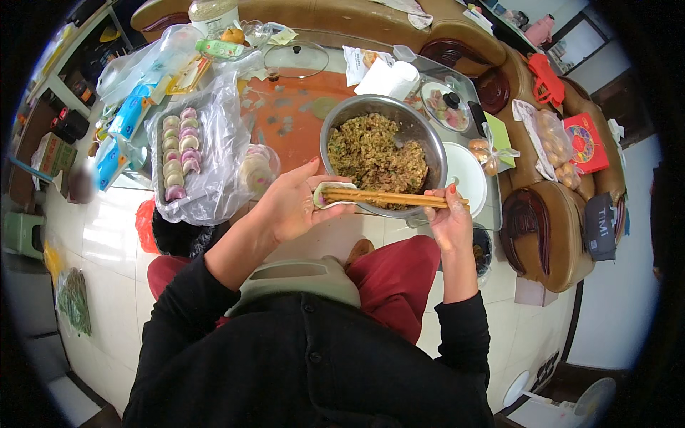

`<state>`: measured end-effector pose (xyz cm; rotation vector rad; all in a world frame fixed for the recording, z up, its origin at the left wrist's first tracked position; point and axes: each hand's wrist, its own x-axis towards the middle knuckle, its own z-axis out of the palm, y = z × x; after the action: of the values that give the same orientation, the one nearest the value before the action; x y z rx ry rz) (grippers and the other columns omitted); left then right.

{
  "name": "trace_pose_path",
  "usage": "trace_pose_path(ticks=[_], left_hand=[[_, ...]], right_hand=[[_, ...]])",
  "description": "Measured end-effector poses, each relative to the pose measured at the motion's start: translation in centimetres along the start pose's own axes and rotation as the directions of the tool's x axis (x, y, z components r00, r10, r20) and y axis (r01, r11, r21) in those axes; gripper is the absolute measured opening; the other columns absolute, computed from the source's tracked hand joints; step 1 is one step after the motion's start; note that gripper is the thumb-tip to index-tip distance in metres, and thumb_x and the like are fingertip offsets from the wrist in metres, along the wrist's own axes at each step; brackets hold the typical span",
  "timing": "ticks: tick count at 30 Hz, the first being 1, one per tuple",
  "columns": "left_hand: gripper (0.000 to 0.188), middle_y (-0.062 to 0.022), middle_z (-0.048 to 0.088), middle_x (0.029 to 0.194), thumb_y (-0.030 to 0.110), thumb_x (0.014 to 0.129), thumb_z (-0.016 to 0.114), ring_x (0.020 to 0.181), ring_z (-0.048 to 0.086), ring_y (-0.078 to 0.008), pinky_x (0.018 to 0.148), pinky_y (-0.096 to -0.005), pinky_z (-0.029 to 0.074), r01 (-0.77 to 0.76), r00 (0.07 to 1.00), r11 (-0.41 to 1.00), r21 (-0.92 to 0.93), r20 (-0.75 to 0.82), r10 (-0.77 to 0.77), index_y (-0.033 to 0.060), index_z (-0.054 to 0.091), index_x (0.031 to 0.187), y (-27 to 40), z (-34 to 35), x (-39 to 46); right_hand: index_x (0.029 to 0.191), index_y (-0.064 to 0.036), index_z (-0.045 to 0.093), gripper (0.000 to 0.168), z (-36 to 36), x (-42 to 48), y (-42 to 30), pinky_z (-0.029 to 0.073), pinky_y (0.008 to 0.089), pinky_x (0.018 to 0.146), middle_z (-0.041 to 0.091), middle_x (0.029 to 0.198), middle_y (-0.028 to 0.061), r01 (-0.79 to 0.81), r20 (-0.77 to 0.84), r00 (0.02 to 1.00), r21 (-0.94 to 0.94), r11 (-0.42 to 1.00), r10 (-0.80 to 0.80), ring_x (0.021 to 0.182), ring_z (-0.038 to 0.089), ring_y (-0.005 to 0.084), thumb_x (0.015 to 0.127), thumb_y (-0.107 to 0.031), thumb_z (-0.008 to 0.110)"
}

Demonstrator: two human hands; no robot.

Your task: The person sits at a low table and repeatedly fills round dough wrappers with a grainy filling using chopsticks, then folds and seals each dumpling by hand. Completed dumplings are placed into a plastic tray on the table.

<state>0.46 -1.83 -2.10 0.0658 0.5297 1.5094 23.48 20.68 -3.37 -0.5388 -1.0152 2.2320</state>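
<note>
My left hand [289, 206] cradles a dumpling wrapper [342, 187], pale with a green and purple tint, on its fingers. Wooden chopsticks [385, 198] are gripped in my right hand [449, 216], and their tips reach into the wrapper; any filling there is mostly hidden. Just beyond both hands stands a steel bowl [438, 160] of minced filling [369, 150], with the chopsticks crossing its near rim. To the left, a tray [159, 160] partly wrapped in clear plastic carries two rows of folded dumplings [188, 143]. A stack of round wrappers [258, 168] lies between tray and bowl.
A white lidded container [465, 176] and a glass pot lid [445, 104] sit right of the bowl. Paper towel [404, 77] and another glass lid [297, 59] lie at the back. A black-lined bin [179, 235] stands below the tray. Brown leather sofas [342, 18] border the table.
</note>
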Motion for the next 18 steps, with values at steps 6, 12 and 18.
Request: trace_pose_path(ticks=[6,12,18], left_hand=[[0.041,-0.0137,0.057,0.122,0.014,0.093,0.056,0.111,0.058,-0.026,0.094,-0.0306,0.048,-0.186,0.978,0.929,0.319,-0.03,0.206,-0.0035,0.048,0.129,-0.4,-0.3,-2.0],[0.034,-0.0081,0.063,0.113,0.003,0.09,0.059,0.103,0.061,-0.0175,0.085,-0.0289,0.049,-0.251,0.95,0.815,0.522,-0.028,0.311,0.0025,0.055,0.124,-1.1,0.7,-2.0],[0.027,-0.0052,0.065,0.102,0.006,0.091,0.06,0.081,0.06,-0.011,0.072,-0.0249,0.047,-0.349,0.913,0.802,0.484,-0.017,0.408,0.002,0.06,0.117,-1.1,1.7,-2.6]], right_hand=[[0.098,0.001,0.061,0.018,1.0,-0.3,-1.4,0.055,0.0339,0.074,0.067,0.091,0.0123,0.321,0.052,0.935,-0.545,0.774,-0.351,0.085,0.065,0.0207,0.093,-0.016,0.058],[0.104,0.001,0.063,0.021,5.9,-0.7,2.4,0.05,0.0377,0.079,0.065,0.094,0.0157,0.692,0.692,0.722,-0.721,-0.043,0.0,0.085,0.062,0.0309,0.085,-0.007,0.06],[0.101,0.001,0.064,0.023,9.3,-1.2,1.3,0.051,0.0337,0.073,0.064,0.094,0.0125,0.665,0.665,0.747,-0.747,-0.013,-0.008,0.081,0.064,0.0253,0.079,-0.005,0.068]])
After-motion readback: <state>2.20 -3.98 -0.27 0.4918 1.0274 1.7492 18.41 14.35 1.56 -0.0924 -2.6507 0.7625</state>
